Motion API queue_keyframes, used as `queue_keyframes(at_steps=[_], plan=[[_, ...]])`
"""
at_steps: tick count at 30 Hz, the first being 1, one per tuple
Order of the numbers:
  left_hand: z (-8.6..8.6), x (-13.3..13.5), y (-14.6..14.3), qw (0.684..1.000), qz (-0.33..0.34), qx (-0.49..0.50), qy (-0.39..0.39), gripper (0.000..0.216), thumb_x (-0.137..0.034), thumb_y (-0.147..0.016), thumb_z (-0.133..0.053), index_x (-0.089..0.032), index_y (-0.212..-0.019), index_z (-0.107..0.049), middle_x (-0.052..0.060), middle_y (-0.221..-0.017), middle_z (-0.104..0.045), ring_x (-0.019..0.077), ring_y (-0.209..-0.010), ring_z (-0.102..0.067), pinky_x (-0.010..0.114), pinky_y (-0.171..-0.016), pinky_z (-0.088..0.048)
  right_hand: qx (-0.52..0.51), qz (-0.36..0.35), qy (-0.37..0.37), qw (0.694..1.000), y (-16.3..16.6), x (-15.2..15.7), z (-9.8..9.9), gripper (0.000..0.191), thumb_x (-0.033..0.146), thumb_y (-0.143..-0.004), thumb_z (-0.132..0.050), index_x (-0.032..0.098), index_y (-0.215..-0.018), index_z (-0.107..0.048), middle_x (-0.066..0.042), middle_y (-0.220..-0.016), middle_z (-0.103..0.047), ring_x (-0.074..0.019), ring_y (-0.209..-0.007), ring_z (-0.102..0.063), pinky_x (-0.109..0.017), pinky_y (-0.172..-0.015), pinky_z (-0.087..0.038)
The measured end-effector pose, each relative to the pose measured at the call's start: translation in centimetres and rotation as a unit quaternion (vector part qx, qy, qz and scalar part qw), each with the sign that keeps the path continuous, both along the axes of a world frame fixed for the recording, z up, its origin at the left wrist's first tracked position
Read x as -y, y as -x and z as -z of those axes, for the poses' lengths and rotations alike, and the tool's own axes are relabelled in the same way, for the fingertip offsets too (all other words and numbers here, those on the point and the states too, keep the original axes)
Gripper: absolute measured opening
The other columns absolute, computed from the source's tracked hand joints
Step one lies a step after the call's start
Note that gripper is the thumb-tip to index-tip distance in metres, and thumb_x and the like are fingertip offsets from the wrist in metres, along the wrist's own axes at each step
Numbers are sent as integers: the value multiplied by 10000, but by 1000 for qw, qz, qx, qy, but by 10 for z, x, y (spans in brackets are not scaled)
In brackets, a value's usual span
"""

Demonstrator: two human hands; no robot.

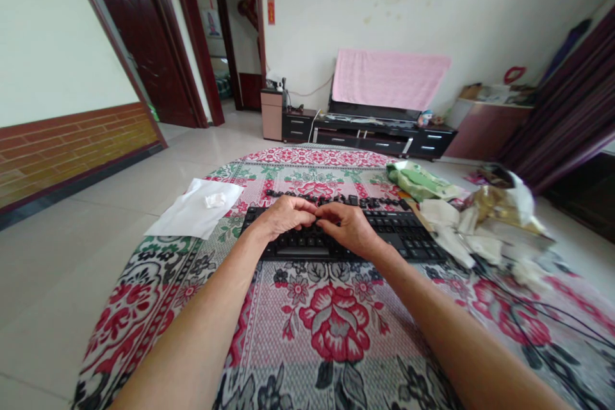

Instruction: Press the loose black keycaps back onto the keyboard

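A black keyboard lies on the flowered tablecloth, with a bare stretch along its near edge where a long key would sit. My left hand and my right hand meet above its middle. Both have thumb and fingers pinched together, fingertips almost touching. Whatever is between them is too small and covered to make out. Behind the keyboard runs a line of loose black keycaps, partly hidden by my hands.
On the left lies a white sheet of paper with a crumpled white tissue on it. To the right are a green bag, torn cardboard and tissue scraps, and a black cable. The tablecloth covers the round table.
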State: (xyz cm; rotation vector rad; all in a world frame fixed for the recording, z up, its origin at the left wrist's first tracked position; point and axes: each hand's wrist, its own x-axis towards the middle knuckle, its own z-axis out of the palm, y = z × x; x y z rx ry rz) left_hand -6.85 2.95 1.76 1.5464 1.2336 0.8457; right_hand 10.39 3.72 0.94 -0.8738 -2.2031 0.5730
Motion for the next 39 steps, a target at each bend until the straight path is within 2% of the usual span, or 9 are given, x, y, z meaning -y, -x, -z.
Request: queue_keyframes(at_steps=[4, 7, 13, 19, 24, 30, 34, 39], plan=[[2, -1, 1, 1000, -10, 26, -2, 275, -194, -605, -581, -147, -874, -611, 8, -713, -611, 58, -562, -493, 198, -530, -388, -47, 16, 69, 996, 3, -1, 8, 235, 234, -709, -525, 167, -928, -573, -15, -766, -621, -103, -659, -555, -223, -598, -442], [3, -2, -1, 1000, -11, 23, -5, 277, -185, -614, -572, -145, -887, -600, 4, -685, -602, 63, -564, -500, 199, -529, -395, -63, 39, 87, 993, 3, -3, 12, 234, 295, -712, -528, 162, -896, -588, -26, -765, -629, -114, -662, -565, -244, -602, -454], [5, -4, 0, 999, -4, -37, -4, 224, -184, -622, -554, -148, -836, -613, 9, -660, -607, 84, -579, -532, 219, -542, -415, -29, 39, 110, 993, 1, -5, 13, 212, 268, -695, -525, 171, -852, -630, -26, -745, -647, -131, -654, -578, -267, -602, -463], [-1, -6, 12, 992, -68, -94, -47, 194, -222, -620, -545, -147, -782, -621, 4, -644, -595, 76, -532, -489, 207, -500, -388, 40, 10, 97, 994, 2, 1, 9, 184, 243, -671, -528, 169, -793, -644, -11, -673, -630, -119, -581, -554, -236, -537, -433], [-4, -4, 17, 986, -15, -156, -58, 208, -270, -622, -543, -144, -759, -635, 3, -617, -595, 90, -539, -487, 206, -495, -371, 104, 36, 87, 990, 3, 3, 3, 191, 223, -640, -536, 147, -762, -661, -19, -629, -612, -105, -526, -515, -219, -490, -389], [3, -7, 13, 960, 42, -247, -127, 215, -294, -610, -532, -168, -716, -670, -2, -642, -632, 115, -595, -531, 209, -545, -362, 124, 47, 138, 982, 4, -1, 3, 210, 246, -630, -541, 140, -765, -662, -16, -587, -607, -99, -487, -489, -212, -455, -358], [4, -4, 7, 942, 61, -298, -139, 228, -317, -603, -528, -179, -705, -678, -14, -574, -610, 112, -550, -521, 203, -493, -324, 113, 40, 152, 981, 4, -3, 8, 202, 257, -628, -545, 148, -756, -657, -13, -598, -610, -98, -497, -487, -208, -448, -347], [3, -2, 3, 940, 60, -311, -128, 249, -346, -600, -521, -181, -702, -679, -18, -522, -574, 109, -526, -498, 206, -466, -294, 97, 44, 149, 983, 3, -4, 13, 193, 264, -629, -550, 153, -736, -665, -14, -606, -618, -98, -500, -487, -209, -446, -343]])
